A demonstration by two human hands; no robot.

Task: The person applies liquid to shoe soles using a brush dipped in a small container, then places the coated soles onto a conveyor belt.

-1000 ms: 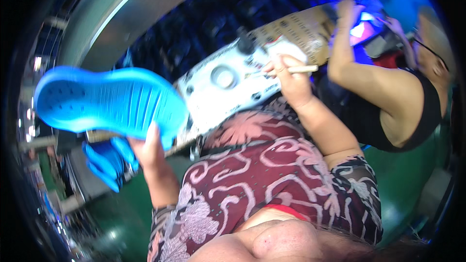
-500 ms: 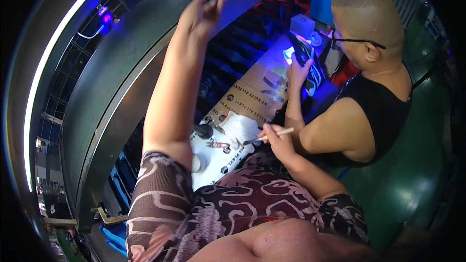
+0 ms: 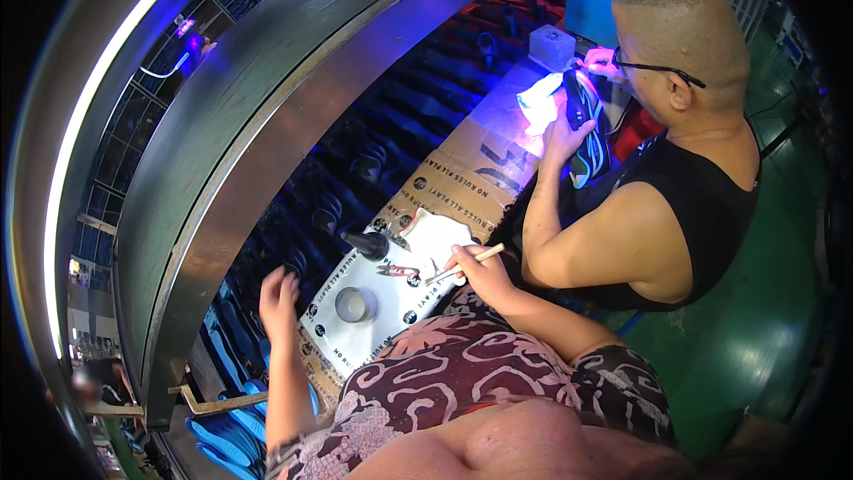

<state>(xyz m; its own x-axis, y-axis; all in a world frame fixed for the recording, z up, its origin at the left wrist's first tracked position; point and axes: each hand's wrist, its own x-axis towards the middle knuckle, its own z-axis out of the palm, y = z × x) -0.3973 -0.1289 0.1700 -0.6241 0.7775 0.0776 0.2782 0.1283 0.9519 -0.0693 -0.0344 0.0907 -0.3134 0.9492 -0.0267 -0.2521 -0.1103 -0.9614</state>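
My right hand (image 3: 480,274) is closed around a thin brush (image 3: 490,253) with a pale wooden handle, its tip low over a white printed sheet (image 3: 333,338). My left hand (image 3: 280,296) is raised left of the sheet, fingers loosely bent, with nothing visible in it. On the sheet stand a round cup (image 3: 354,305) of greyish contents and a dark bottle with a tapered nozzle (image 3: 366,244). Red-handled snips (image 3: 398,271) lie between the bottle and the brush. A crumpled white cloth (image 3: 442,233) rests just beyond my right hand.
A co-worker (image 3: 649,204) sits close on the right, holding a dark footwear piece with blue edges (image 3: 584,129) under bright violet light. Printed cardboard (image 3: 471,169) runs along the bench. A curved dark metal frame (image 3: 258,142) arches over the left. Blue soles (image 3: 222,436) lie at lower left.
My left arm has come down from the far top, where a blue piece was at its fingers, to beside the sheet. My right hand moved slightly left and nearer, still holding the brush.
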